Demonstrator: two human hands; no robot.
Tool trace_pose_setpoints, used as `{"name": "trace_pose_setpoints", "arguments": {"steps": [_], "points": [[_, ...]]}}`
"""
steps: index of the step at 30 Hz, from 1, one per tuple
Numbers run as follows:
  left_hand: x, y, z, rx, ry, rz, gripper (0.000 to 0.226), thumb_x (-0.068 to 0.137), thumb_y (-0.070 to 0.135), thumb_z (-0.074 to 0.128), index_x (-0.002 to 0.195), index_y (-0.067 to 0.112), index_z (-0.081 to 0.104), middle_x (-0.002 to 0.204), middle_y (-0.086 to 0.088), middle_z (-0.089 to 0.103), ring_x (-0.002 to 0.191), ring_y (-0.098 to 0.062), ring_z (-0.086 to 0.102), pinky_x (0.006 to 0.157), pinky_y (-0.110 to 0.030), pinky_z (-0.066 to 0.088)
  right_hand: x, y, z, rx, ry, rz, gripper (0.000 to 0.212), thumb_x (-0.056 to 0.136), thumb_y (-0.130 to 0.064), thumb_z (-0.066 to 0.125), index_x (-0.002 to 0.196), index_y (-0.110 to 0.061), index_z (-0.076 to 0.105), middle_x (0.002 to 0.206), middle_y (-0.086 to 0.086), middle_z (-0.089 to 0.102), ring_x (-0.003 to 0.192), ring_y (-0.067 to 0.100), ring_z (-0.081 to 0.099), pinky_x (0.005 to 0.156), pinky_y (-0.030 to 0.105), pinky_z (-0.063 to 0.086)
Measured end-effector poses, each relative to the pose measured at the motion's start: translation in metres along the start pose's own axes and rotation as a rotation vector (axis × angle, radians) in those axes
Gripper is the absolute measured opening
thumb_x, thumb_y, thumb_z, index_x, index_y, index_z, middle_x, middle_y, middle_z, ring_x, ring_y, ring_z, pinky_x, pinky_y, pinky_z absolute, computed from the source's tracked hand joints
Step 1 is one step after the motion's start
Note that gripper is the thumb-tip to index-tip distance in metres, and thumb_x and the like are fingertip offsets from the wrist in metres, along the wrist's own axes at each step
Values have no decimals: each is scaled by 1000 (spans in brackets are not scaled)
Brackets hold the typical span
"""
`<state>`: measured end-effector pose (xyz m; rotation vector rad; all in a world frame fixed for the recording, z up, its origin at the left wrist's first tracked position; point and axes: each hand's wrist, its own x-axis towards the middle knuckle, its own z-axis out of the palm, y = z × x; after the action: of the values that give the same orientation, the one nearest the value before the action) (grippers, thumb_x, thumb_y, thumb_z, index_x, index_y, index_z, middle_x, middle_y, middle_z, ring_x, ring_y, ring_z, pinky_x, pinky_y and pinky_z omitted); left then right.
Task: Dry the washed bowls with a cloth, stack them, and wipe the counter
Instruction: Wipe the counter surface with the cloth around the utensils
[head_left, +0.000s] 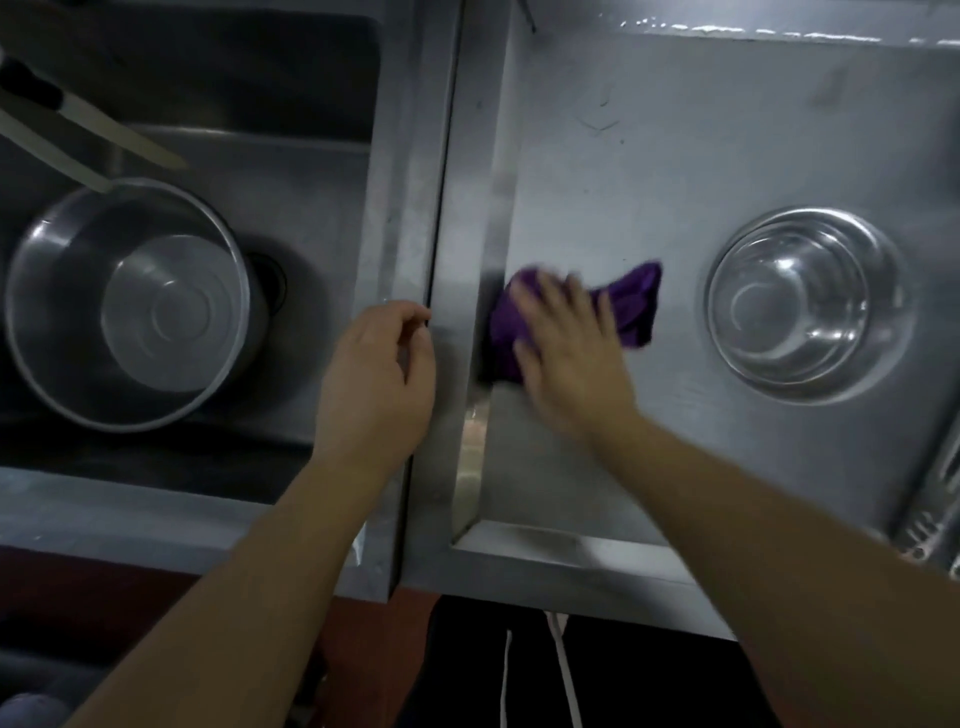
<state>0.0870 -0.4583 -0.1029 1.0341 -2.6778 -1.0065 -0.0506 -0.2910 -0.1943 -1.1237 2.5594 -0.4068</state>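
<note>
A purple cloth lies flat on the steel counter, close to its raised left edge. My right hand presses down on the cloth with fingers spread; it is blurred. A shiny steel bowl, possibly more than one nested, stands upright on the counter to the right of the cloth, apart from it. My left hand rests on the rim between sink and counter, fingers loosely curled, holding nothing. A large steel bowl sits in the sink on the left.
A pale faucet spout reaches over the sink from the upper left. A drain shows beside the large bowl. A slotted metal rack sits at the counter's right edge. The counter's front edge runs along the bottom.
</note>
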Motion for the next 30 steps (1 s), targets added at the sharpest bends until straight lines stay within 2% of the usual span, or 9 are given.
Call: {"name": "trace_pose_setpoints", "arguments": {"steps": [6, 10, 12, 15, 20, 23, 27, 28, 30], "points": [[13, 19, 12, 2, -2, -3, 19, 106, 27, 55, 122, 24, 62, 100, 24, 54, 82, -1, 52, 75, -3, 39, -163, -34, 43, 51, -242, -445, 67, 105, -46, 46, 167, -38, 23, 175, -3, 25, 161, 26, 23, 128, 48, 16], [13, 20, 16, 33, -31, 9, 15, 106, 29, 54, 120, 32, 59, 101, 23, 54, 85, 2, 55, 72, -9, 39, -138, -9, 35, -81, -291, -674, 66, 101, -41, 46, 165, -39, 27, 171, -7, 34, 158, 23, 32, 128, 47, 28], [16, 20, 19, 55, -41, 14, 15, 106, 29, 54, 120, 30, 59, 106, 17, 58, 89, -1, 55, 75, -16, 44, -103, 9, 24, -140, -282, -684, 65, 99, -37, 47, 163, -40, 31, 170, -7, 35, 157, 24, 34, 128, 49, 18], [24, 22, 24, 105, -59, 11, 19, 105, 29, 54, 123, 26, 61, 112, 12, 60, 100, -7, 57, 84, -29, 51, -44, 30, 6, -106, -207, -595, 67, 98, -32, 45, 164, -36, 31, 170, -4, 36, 156, 28, 36, 127, 48, 13], [44, 37, 30, 222, -96, 52, 30, 104, 28, 57, 133, 21, 61, 124, 2, 66, 113, -16, 60, 97, -33, 49, 101, 79, -42, -68, -65, -336, 71, 98, -19, 58, 164, -23, 33, 168, 6, 39, 153, 37, 36, 125, 60, 24], [55, 51, 33, 248, -107, 65, 34, 104, 27, 59, 137, 18, 62, 131, -1, 65, 120, -20, 59, 100, -29, 42, 158, 128, -74, -125, 80, 3, 69, 101, -25, 48, 167, -25, 26, 172, 3, 31, 156, 37, 30, 124, 66, 19], [68, 59, 40, 179, -121, 42, 35, 106, 27, 56, 139, 19, 60, 136, 1, 61, 126, -18, 53, 106, -32, 42, 169, 155, -88, 46, 212, 612, 67, 105, -35, 40, 167, -41, 14, 176, 8, 15, 161, 42, 12, 126, 68, 3], [70, 59, 42, 162, -111, 37, 35, 106, 27, 56, 139, 19, 60, 136, 1, 61, 125, -17, 52, 106, -32, 42, 166, 144, -84, 43, 215, 636, 66, 106, -36, 40, 167, -40, 14, 176, 9, 15, 161, 42, 11, 126, 68, 4], [73, 61, 45, 129, -83, 23, 33, 105, 28, 57, 137, 20, 61, 134, 3, 61, 123, -13, 50, 103, -32, 44, 153, 114, -69, -29, 189, 451, 66, 105, -37, 43, 167, -36, 20, 175, 7, 22, 160, 42, 16, 125, 70, 10]]}}
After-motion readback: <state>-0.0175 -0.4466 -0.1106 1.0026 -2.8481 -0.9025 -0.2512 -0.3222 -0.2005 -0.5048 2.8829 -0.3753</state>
